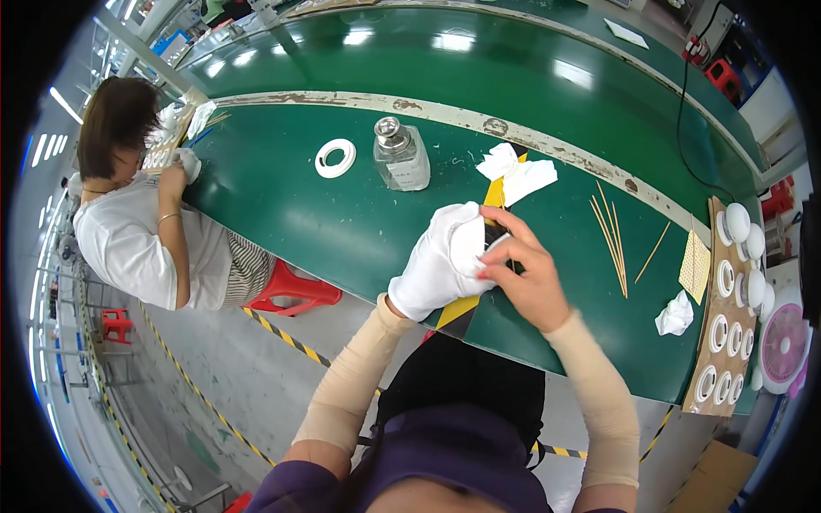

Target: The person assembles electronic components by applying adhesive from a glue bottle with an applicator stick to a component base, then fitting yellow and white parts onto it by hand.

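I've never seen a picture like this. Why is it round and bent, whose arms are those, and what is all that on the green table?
There is no machine here. A person wears a wide-angle camera on the head, looking down, so straight edges curve and the person's own arms rise from the bottom edge. The left hand wears a white glove; the right hand is bare. Together they hold a small white piece, too small to identify. On the green table lie a white ring, a clear bottle with a metal top, white cloths, thin wooden sticks, a crumpled wipe and, at the right, a cardboard tray of white round parts. At the far left another person sits working at the same table.
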A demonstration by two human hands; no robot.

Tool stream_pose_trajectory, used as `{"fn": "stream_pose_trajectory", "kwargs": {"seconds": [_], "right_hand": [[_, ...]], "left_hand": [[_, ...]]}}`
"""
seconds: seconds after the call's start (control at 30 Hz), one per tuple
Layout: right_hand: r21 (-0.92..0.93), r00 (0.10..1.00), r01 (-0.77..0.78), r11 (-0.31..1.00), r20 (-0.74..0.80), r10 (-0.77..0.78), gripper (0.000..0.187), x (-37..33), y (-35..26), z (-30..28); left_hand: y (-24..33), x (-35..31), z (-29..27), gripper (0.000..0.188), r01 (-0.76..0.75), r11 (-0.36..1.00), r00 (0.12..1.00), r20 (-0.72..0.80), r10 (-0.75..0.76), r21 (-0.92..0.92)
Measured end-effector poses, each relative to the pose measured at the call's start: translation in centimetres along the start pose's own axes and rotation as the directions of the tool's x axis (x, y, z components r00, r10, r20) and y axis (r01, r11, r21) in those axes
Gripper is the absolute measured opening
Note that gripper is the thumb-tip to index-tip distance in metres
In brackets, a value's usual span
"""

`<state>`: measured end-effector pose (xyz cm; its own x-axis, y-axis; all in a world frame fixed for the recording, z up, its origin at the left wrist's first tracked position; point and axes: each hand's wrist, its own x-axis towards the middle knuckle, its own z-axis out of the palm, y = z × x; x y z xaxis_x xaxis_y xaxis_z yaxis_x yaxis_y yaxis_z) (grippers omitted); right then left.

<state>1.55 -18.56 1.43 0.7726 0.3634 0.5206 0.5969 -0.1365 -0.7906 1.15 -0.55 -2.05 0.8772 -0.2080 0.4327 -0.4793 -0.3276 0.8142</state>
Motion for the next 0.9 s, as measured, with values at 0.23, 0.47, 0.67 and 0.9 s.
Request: {"fn": "stream_pose_trajectory", "kwargs": {"seconds": [0.23, 0.47, 0.67, 0.9], "right_hand": [[0.135, 0.904, -0.344, 0.929, -0.219, 0.367, 0.014, 4.5, 2.2, 1.6], [0.349, 0.755, -0.499, 0.793, -0.276, 0.596, 0.013, 4.3, 2.1, -2.2], [0.635, 0.772, -0.426, 0.644, -0.115, 0.625, 0.02, 2.3, -0.1, -3.7], [0.648, 0.761, -0.453, 0.613, -0.078, 0.644, 0.02, 0.9, -0.2, -4.4]], "left_hand": [[0.7, 0.4, 0.1, 0.092, 0.007, 1.0, 1.0, 0.026, -0.007, 0.007], [1.0, -0.4, -1.2, 0.114, 0.113, 0.99, 0.99, 0.095, -0.105, -0.084], [2.3, 0.4, -1.1, 0.106, 0.194, 0.978, 0.978, 0.091, -0.188, -0.074], [1.2, 1.8, -2.4, 0.086, -0.053, 0.998, 0.974, 0.219, 0.062, -0.045]]}}
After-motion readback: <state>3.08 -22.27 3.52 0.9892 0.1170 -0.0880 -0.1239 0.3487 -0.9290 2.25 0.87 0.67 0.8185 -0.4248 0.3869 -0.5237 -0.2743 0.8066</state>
